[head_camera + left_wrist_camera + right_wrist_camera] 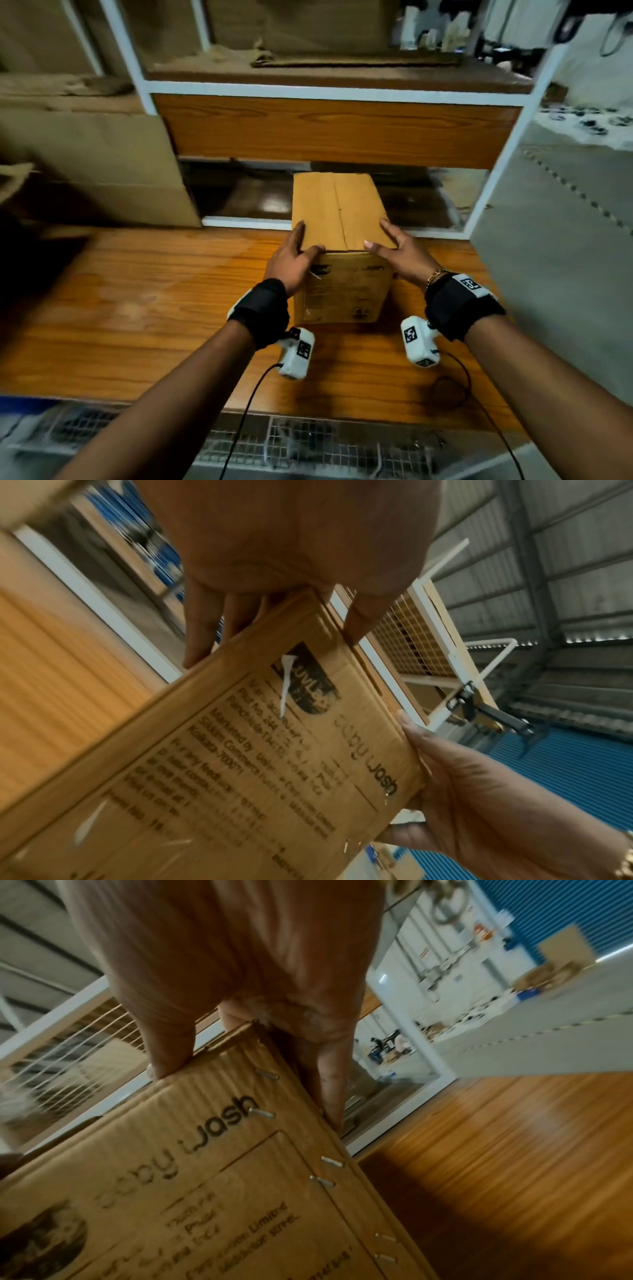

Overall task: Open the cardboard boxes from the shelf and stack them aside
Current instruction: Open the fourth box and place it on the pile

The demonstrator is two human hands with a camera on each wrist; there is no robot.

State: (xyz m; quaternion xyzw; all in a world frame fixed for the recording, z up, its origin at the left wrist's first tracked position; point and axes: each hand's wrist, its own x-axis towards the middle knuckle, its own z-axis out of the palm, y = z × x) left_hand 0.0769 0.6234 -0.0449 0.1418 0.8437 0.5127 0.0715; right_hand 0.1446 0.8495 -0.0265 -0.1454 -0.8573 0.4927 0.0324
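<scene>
Fingers [297, 230] of both hands clasp the closed baby wash carton [339, 209] on the desk [137, 308] (flaps still shut); better lift the centre seam evenly.

**Wooden table, one box on top**

A glossy orange-brown wooden table [144, 308] carried a single closed cardboard box [337, 212], which stood upright near its far edge, right in front of the white-framed shelf [329, 92]. Flattened cardboard [356, 60] lay on the shelf's board.
</scene>
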